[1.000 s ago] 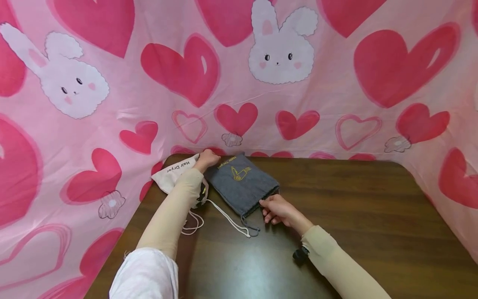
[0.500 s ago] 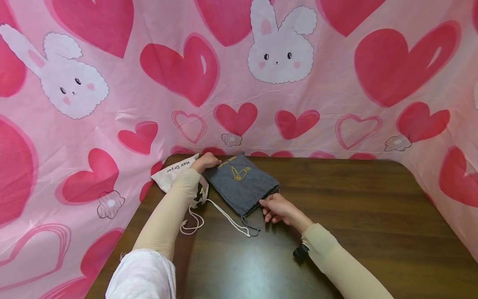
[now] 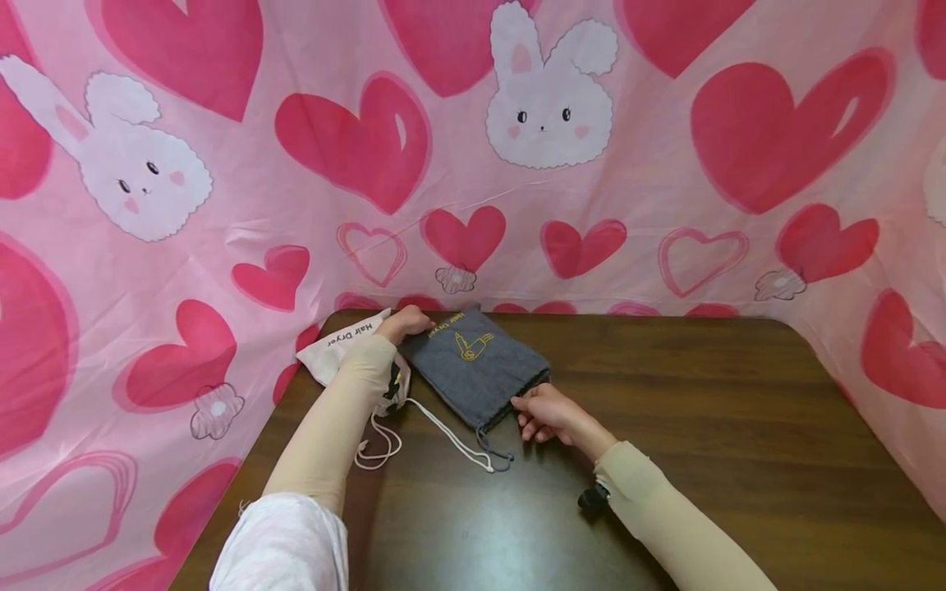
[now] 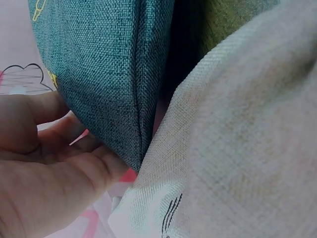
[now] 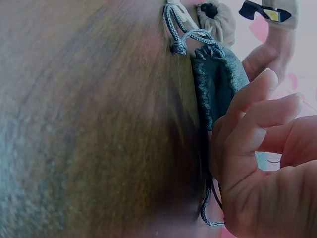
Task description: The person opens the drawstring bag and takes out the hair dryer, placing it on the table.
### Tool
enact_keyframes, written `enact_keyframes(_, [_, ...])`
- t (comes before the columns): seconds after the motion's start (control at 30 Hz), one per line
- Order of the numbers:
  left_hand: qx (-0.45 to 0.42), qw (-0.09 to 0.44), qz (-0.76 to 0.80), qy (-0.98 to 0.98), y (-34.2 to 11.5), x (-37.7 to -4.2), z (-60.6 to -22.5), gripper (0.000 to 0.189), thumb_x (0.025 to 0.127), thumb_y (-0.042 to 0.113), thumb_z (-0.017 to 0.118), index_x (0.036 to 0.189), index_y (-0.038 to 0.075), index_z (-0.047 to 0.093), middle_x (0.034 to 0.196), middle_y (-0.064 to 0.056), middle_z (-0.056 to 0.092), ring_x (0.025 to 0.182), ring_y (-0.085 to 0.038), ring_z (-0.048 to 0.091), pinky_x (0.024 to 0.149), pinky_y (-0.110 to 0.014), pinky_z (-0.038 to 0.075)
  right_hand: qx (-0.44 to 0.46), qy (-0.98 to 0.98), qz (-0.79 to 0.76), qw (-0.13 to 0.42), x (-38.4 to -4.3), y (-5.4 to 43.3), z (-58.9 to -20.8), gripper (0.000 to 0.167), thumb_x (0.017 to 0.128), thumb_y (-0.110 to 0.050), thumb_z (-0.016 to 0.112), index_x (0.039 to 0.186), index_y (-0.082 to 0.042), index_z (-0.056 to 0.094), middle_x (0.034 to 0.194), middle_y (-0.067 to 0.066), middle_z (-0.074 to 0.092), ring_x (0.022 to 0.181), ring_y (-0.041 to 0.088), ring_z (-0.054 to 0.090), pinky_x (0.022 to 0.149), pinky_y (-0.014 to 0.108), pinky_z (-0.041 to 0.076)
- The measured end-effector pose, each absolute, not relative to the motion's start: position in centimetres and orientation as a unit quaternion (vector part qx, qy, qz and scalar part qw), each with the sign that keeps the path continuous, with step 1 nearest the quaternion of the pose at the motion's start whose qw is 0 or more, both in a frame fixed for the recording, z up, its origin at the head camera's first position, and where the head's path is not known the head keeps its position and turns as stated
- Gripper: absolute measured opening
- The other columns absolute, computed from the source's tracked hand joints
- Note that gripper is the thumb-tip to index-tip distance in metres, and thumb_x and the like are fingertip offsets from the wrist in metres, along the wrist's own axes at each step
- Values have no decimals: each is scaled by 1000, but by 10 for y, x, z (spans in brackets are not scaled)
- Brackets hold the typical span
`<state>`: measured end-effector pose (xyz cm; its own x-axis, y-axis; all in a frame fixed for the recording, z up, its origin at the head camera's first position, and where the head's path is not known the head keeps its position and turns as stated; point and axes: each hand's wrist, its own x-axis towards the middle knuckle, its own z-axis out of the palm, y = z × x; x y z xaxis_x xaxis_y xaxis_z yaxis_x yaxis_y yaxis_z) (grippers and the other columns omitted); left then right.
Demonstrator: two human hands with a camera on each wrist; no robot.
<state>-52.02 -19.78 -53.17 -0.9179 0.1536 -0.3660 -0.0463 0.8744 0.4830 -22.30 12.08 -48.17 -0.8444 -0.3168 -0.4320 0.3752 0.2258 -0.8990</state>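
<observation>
A dark grey drawstring bag (image 3: 480, 365) with yellow "Hair Dryer" lettering and a dryer drawing lies flat at the table's back left. At its far left corner my left hand (image 3: 402, 322) pinches the cloth; the left wrist view puts the thumb (image 4: 47, 105) on the printed face, fingers behind. My right hand (image 3: 550, 413) pinches the edge beside the gathered mouth, which shows dark and partly open in the right wrist view. Partly under my left forearm lies a white drawstring bag (image 3: 328, 353), also lettered "Hair Dryer", close against the grey one.
White cords (image 3: 451, 435) from the white bag and a grey cord (image 3: 502, 461) trail over the brown wooden table (image 3: 702, 427). A pink cloth (image 3: 621, 189) with hearts and rabbits hangs along the table's back and sides.
My left hand has shifted slightly left along the grey bag's far corner. The right hand and both bags stay in place; the head view tilts a little.
</observation>
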Motion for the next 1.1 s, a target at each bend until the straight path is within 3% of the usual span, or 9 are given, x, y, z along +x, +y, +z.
enact_keyframes(0.2, [54,160,208,963,-208,-556,-573,55,95,37,68,125,-10,65,134,-25,63,107,-27,63,87,-33,52,19,731,-624,274,-222,120,-482,31,111,-17,53,88,1,58,72,4,57,50,8,59,43,19,43])
enact_keyframes(0.4, [40,169,221,960,-214,-573,-589,65,95,41,70,134,-10,61,142,-24,58,120,-30,59,99,-39,50,22,727,-631,270,-224,121,-483,30,111,-17,54,86,0,56,72,5,57,50,9,59,43,19,43])
enact_keyframes(0.57, [38,169,240,955,-222,-591,-611,66,93,42,73,132,-10,62,141,-22,60,120,-28,60,99,-37,50,23,727,-631,269,-224,120,-485,30,111,-16,54,87,2,56,72,5,57,50,9,59,43,19,43])
enact_keyframes(0.7, [18,194,268,944,-210,-554,-570,57,94,32,70,130,-10,62,139,-19,61,112,-25,59,95,-35,51,23,728,-630,268,-225,120,-485,29,111,-14,53,87,2,56,71,5,57,50,9,59,43,19,43])
enact_keyframes(0.9, [-51,222,309,923,-172,-451,-463,52,99,20,66,138,-13,55,148,-21,54,124,-28,53,110,-39,44,22,730,-627,270,-228,122,-485,27,110,-12,53,87,3,56,71,5,57,50,9,59,43,18,43])
enact_keyframes(1.1, [-47,189,308,931,-162,-418,-439,44,102,15,59,133,-16,54,142,-25,54,116,-29,52,102,-34,46,20,728,-628,273,-233,124,-484,28,110,-10,52,85,2,56,70,5,57,49,8,59,43,19,43])
